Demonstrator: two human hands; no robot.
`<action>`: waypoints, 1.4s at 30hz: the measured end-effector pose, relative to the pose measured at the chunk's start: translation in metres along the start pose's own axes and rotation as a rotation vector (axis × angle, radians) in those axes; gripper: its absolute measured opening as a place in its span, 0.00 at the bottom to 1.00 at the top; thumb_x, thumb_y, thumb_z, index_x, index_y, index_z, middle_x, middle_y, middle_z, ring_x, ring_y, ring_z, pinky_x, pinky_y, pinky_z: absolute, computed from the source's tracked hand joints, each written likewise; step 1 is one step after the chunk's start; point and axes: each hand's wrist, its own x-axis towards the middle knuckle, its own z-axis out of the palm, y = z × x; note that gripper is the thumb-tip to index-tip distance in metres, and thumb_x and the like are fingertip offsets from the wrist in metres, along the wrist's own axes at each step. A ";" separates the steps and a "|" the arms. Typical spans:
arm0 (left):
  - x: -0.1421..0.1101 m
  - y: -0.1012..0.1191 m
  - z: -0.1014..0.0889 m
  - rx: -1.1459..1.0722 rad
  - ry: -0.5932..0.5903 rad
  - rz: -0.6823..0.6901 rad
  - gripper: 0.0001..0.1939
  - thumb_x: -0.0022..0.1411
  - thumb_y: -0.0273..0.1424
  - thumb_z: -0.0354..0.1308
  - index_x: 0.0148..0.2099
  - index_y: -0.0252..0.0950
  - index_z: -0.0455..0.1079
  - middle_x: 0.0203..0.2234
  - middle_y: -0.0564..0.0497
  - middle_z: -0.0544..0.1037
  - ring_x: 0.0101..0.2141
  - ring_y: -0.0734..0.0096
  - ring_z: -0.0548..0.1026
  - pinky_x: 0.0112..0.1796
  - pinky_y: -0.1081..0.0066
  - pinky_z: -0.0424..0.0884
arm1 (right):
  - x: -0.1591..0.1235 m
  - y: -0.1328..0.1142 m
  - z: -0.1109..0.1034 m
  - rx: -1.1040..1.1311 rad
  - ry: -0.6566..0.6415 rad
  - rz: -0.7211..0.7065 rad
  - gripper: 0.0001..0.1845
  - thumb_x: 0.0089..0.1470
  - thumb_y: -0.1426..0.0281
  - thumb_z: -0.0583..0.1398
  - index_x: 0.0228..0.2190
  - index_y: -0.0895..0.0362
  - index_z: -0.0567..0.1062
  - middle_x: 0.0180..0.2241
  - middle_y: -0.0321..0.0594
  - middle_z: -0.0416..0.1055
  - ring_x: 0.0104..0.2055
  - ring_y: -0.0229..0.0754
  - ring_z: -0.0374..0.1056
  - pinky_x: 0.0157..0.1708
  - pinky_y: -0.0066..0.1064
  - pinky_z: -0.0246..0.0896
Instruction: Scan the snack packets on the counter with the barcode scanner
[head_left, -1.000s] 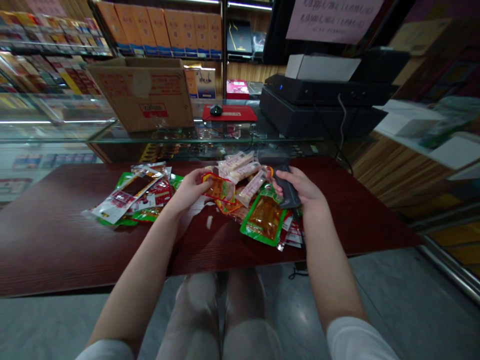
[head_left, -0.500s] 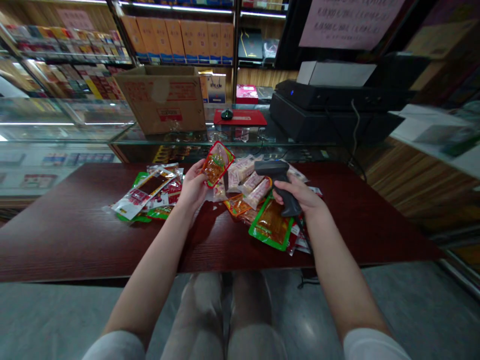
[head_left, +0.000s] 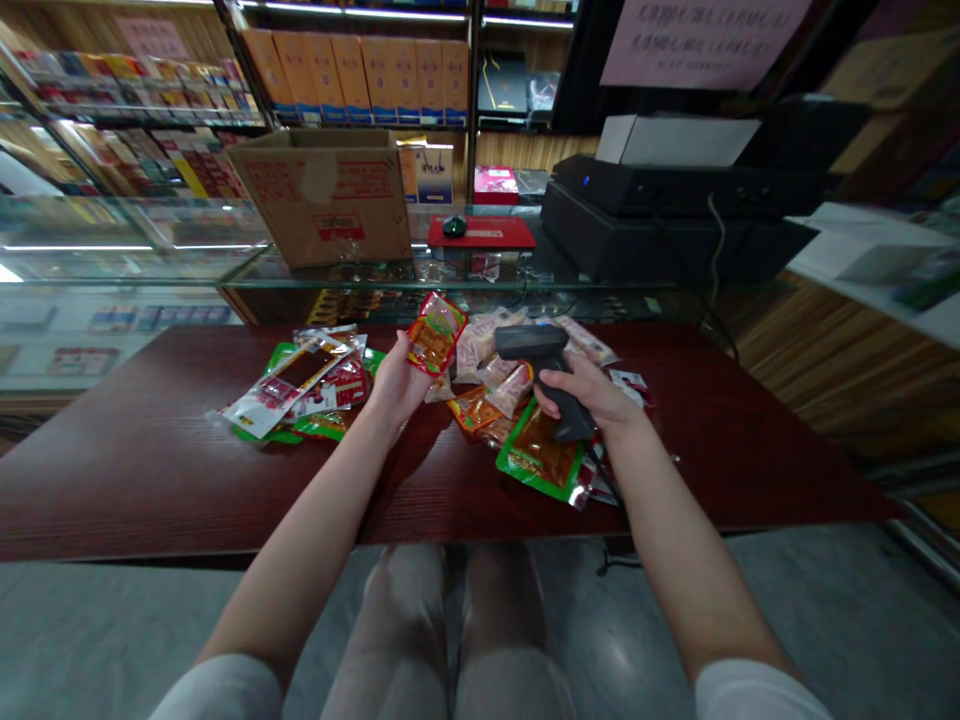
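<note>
My left hand (head_left: 403,384) holds a red-edged snack packet (head_left: 437,334) up over the table, its printed face toward me. In my right hand (head_left: 583,388) is a dark grey barcode scanner (head_left: 534,345), gripped by its handle, with its head pointing left toward the packet. Under the scanner lies a pile of snacks: a green-edged packet (head_left: 541,449), an orange packet (head_left: 475,408) and several pale wrapped sticks (head_left: 480,345). Left of my left hand lies a second pile, topped by a white packet with a dark window (head_left: 289,385).
The dark red wooden table (head_left: 150,450) spans the front. Behind it, a glass counter carries a cardboard box (head_left: 322,200), a mouse (head_left: 454,227) on a red mat (head_left: 499,233), and a black cash drawer (head_left: 600,235). The scanner's cable hangs over the table's near edge.
My left hand has turned the packet, lowering it slightly and bringing more of my palm under it. The scanner has shifted a little left, closer to the packet.
</note>
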 end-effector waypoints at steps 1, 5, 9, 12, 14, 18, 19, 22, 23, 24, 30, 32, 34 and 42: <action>-0.001 0.000 0.001 0.002 -0.001 -0.009 0.22 0.71 0.42 0.45 0.53 0.33 0.71 0.51 0.41 0.77 0.56 0.59 0.72 0.57 0.58 0.68 | 0.000 0.001 0.001 0.008 -0.004 -0.001 0.25 0.49 0.58 0.67 0.42 0.57 0.64 0.18 0.28 0.65 0.16 0.32 0.58 0.16 0.25 0.51; -0.002 0.000 0.005 0.034 0.026 -0.020 0.23 0.72 0.42 0.42 0.58 0.34 0.68 0.49 0.42 0.79 0.54 0.61 0.74 0.56 0.58 0.68 | 0.001 0.004 0.002 -0.004 -0.023 0.011 0.23 0.51 0.57 0.66 0.39 0.57 0.65 0.17 0.29 0.65 0.16 0.32 0.58 0.16 0.25 0.51; -0.003 0.001 0.009 0.084 0.045 -0.026 0.23 0.71 0.42 0.45 0.60 0.36 0.66 0.50 0.43 0.78 0.53 0.61 0.74 0.55 0.58 0.69 | 0.001 0.005 0.003 -0.012 -0.011 -0.008 0.22 0.52 0.57 0.66 0.38 0.57 0.64 0.17 0.29 0.65 0.16 0.31 0.58 0.17 0.25 0.52; -0.001 -0.003 0.006 0.116 0.024 -0.022 0.22 0.70 0.43 0.47 0.58 0.36 0.68 0.49 0.42 0.78 0.52 0.61 0.75 0.54 0.59 0.69 | 0.001 0.003 0.004 -0.006 -0.011 -0.029 0.22 0.51 0.57 0.66 0.38 0.56 0.64 0.17 0.28 0.65 0.16 0.32 0.58 0.17 0.25 0.53; 0.002 -0.008 0.001 0.157 0.018 0.009 0.22 0.68 0.44 0.49 0.54 0.35 0.70 0.47 0.42 0.79 0.51 0.61 0.76 0.53 0.60 0.70 | 0.001 0.002 0.003 0.009 -0.001 -0.038 0.23 0.50 0.58 0.67 0.39 0.56 0.64 0.19 0.29 0.66 0.17 0.32 0.58 0.16 0.26 0.53; 0.009 -0.006 -0.014 0.419 0.136 0.287 0.18 0.64 0.45 0.55 0.46 0.36 0.72 0.41 0.45 0.79 0.45 0.61 0.77 0.50 0.60 0.71 | 0.001 0.004 -0.003 0.016 0.027 -0.010 0.22 0.51 0.60 0.65 0.41 0.55 0.63 0.19 0.29 0.66 0.17 0.34 0.59 0.16 0.26 0.52; 0.009 0.001 -0.017 0.532 0.178 0.383 0.18 0.64 0.44 0.56 0.46 0.36 0.72 0.40 0.46 0.79 0.45 0.62 0.77 0.50 0.61 0.71 | 0.002 0.004 -0.005 0.016 0.029 0.002 0.22 0.52 0.60 0.65 0.42 0.56 0.63 0.18 0.29 0.66 0.17 0.34 0.59 0.16 0.26 0.52; -0.002 0.038 -0.025 0.914 0.322 0.609 0.16 0.66 0.41 0.52 0.47 0.35 0.71 0.42 0.46 0.78 0.45 0.64 0.76 0.50 0.64 0.70 | 0.002 0.005 -0.007 0.028 0.035 0.013 0.22 0.51 0.60 0.64 0.42 0.56 0.62 0.17 0.28 0.65 0.16 0.34 0.59 0.17 0.26 0.52; -0.009 0.053 -0.028 1.045 0.409 0.660 0.16 0.66 0.38 0.51 0.48 0.34 0.71 0.43 0.45 0.78 0.45 0.63 0.75 0.51 0.63 0.69 | 0.002 0.005 -0.008 0.031 0.036 0.012 0.22 0.51 0.60 0.64 0.41 0.56 0.62 0.17 0.28 0.65 0.16 0.34 0.58 0.16 0.25 0.52; -0.016 0.069 -0.032 1.187 0.500 0.691 0.15 0.66 0.34 0.51 0.50 0.32 0.71 0.44 0.43 0.78 0.46 0.62 0.75 0.51 0.62 0.69 | 0.002 0.004 -0.008 0.030 0.035 0.009 0.22 0.51 0.60 0.64 0.41 0.55 0.62 0.17 0.28 0.65 0.16 0.34 0.58 0.16 0.25 0.52; -0.053 0.119 -0.072 1.867 0.687 0.644 0.28 0.60 0.22 0.47 0.63 0.25 0.61 0.56 0.31 0.70 0.56 0.49 0.69 0.56 0.52 0.63 | 0.002 0.004 -0.008 0.005 0.007 0.000 0.21 0.53 0.59 0.64 0.41 0.56 0.63 0.17 0.29 0.66 0.16 0.34 0.59 0.17 0.25 0.52; -0.056 0.118 -0.091 2.066 0.514 0.483 0.29 0.60 0.26 0.48 0.64 0.23 0.59 0.61 0.28 0.65 0.61 0.44 0.63 0.58 0.48 0.59 | 0.002 0.004 -0.009 0.005 0.017 -0.001 0.20 0.53 0.59 0.64 0.41 0.56 0.63 0.17 0.30 0.67 0.17 0.34 0.60 0.17 0.25 0.52; -0.055 0.114 -0.108 2.161 0.362 0.249 0.32 0.63 0.36 0.49 0.65 0.22 0.57 0.64 0.26 0.59 0.64 0.37 0.57 0.59 0.43 0.54 | 0.002 0.003 -0.009 0.005 0.029 -0.005 0.20 0.53 0.60 0.64 0.40 0.56 0.64 0.17 0.29 0.66 0.16 0.34 0.60 0.17 0.25 0.52; -0.052 0.076 -0.075 2.038 0.214 0.510 0.29 0.64 0.45 0.48 0.60 0.33 0.64 0.63 0.30 0.62 0.65 0.38 0.55 0.61 0.37 0.44 | 0.001 0.001 -0.011 -0.010 0.050 -0.023 0.18 0.53 0.59 0.64 0.38 0.57 0.67 0.17 0.31 0.66 0.17 0.34 0.60 0.17 0.25 0.54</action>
